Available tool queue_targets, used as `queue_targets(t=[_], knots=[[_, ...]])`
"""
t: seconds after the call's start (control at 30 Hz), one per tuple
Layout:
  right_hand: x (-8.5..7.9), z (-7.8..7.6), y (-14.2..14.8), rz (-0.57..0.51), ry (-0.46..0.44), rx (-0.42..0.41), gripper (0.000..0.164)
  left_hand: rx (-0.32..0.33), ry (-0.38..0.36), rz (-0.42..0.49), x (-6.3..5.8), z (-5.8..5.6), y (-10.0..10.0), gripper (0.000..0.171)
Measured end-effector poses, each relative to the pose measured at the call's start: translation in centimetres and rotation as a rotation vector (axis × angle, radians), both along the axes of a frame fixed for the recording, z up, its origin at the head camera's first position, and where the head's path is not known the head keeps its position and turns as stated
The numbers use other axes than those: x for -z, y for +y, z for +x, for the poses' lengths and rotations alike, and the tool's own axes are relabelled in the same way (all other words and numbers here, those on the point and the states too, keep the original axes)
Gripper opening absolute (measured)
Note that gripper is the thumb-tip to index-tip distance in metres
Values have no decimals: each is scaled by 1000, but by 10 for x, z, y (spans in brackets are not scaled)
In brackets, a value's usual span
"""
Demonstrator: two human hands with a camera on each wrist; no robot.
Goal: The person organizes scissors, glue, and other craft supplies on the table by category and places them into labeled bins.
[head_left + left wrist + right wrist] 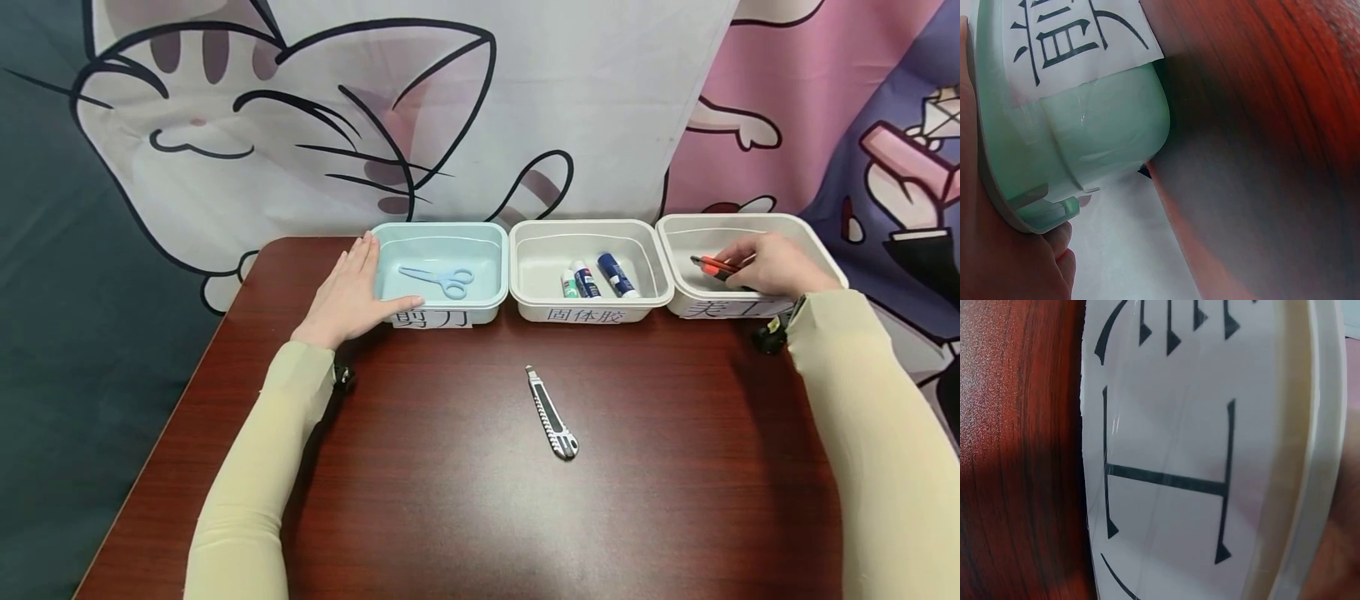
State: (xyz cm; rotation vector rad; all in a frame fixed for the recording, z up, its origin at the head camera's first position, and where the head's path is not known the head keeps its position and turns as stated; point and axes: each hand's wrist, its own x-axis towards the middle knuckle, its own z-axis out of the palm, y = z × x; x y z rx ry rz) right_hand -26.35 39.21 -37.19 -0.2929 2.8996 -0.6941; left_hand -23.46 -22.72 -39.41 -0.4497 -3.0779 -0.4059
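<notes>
My left hand (347, 292) lies with straight fingers along the left rim of the light blue bin (491, 287), its thumb over the front rim. Inside that bin is a pair of blue scissors (448, 278). My right hand (776, 265) reaches into the white bin at the right (813, 242), fingers curled around an orange-and-black utility knife (716, 270); the fingers hide part of it. A second reddish, slim piece shows beside it. On the table in front lies a silver-and-black utility knife (553, 415).
The middle white bin (652, 287) holds several glue sticks (617, 275). All three bins stand side by side at the back of the brown table (420, 483), with paper labels on their fronts. A cat-printed cloth (600, 100) hangs behind them.
</notes>
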Motion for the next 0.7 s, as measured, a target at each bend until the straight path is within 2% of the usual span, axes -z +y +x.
queue_targets(t=[0.57, 0.7], knots=[[2, -2, 0, 10, -58, 20, 35, 0, -7, 0, 0, 0, 0, 127], [2, -2, 0, 20, -48, 35, 37, -1, -10, 2, 0, 0, 0, 127]])
